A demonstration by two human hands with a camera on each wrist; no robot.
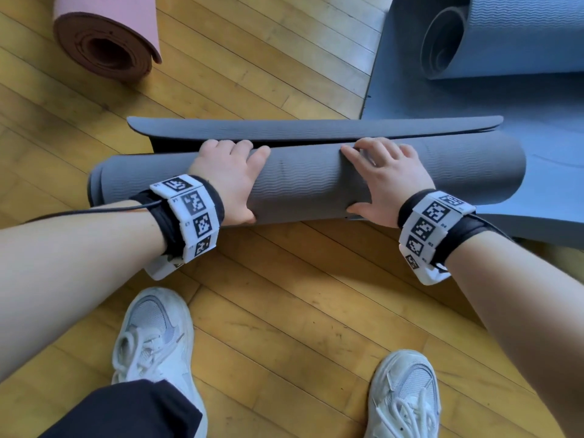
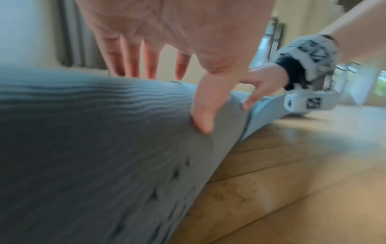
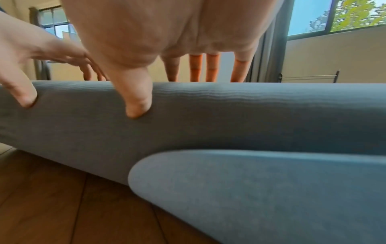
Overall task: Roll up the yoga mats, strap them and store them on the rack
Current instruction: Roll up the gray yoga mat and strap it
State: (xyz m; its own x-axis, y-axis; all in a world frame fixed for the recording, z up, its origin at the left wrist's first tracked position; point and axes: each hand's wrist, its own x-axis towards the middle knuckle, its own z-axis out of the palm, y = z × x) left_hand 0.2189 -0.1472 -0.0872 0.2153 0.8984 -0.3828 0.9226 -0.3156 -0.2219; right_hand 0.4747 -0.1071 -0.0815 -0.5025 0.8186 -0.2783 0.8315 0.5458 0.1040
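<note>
A grey yoga mat (image 1: 309,181) lies rolled across the wooden floor, its last flap (image 1: 316,128) still flat behind the roll. My left hand (image 1: 227,178) grips the roll left of the middle, fingers over the top and thumb pressed into the near side. My right hand (image 1: 385,178) holds it the same way to the right. In the left wrist view the left hand (image 2: 167,33) dents the mat (image 2: 83,148) with its thumb. In the right wrist view the right hand (image 3: 167,33) does the same on the mat (image 3: 229,115). No strap is in view.
A pink rolled mat (image 1: 107,36) lies at the far left. A blue mat (image 1: 505,36), partly rolled, spreads at the right and runs under the grey roll's right end. My white shoes (image 1: 155,336) stand near the roll. A thin metal frame (image 3: 309,76) stands by the wall.
</note>
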